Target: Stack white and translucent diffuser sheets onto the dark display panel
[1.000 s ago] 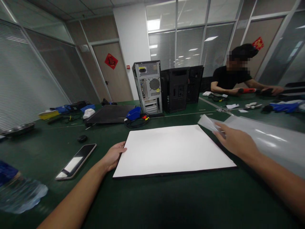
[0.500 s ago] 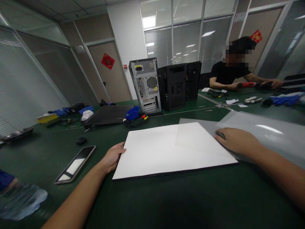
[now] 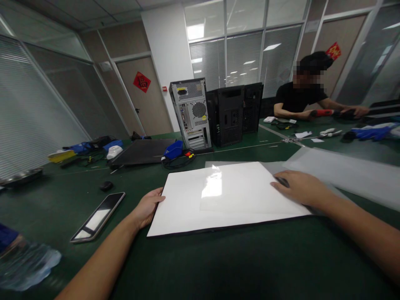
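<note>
"Grip?"

"The left hand [image 3: 149, 209] pinches the white panel [image 3: 181, 202] over the near worktop [image 3: 193, 266]; the right hand [image 3: 298, 187] half-curls over the clear sheet [image 3: 233, 191], hold unclear."

"Risk?"

"Uneven dragging could skew the sheet."

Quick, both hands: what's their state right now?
Left hand: closed on the left edge of the white panel.
Right hand: at the clear sheet overlapping the panel; whether it's gripping can't be told.
</note>
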Demonstrator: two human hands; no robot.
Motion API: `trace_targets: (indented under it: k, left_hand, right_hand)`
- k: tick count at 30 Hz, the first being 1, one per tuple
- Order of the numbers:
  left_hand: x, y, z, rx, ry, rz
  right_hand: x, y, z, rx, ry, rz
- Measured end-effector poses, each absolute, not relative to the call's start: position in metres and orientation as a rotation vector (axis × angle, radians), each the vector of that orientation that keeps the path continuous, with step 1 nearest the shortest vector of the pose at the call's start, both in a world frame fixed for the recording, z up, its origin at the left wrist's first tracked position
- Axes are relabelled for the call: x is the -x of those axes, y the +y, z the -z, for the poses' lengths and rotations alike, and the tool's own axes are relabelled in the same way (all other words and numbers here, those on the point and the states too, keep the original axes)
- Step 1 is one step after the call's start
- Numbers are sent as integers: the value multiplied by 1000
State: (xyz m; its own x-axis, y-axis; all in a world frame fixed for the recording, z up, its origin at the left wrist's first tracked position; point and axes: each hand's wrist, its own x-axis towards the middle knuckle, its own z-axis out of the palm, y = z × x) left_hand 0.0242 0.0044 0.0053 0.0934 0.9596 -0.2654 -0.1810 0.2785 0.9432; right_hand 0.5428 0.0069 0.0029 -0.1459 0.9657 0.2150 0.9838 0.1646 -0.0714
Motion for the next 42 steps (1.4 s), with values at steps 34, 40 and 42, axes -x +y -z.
trace_targets:
  k: [34, 40, 42]
  left_hand:
    - [-27, 3, -10, -863, 1127, -1055]
    - [-27, 5, -8, -825, 1201, -1106]
    - [-26, 6, -7, -802, 1252, -1158]
  right_hand:
    - [-517, -3, -3, 1468, -2473, -227]
    - [-513, -6, -2, 1430, -2506, -238]
    - [-510, -7, -3, 1411, -2531, -233]
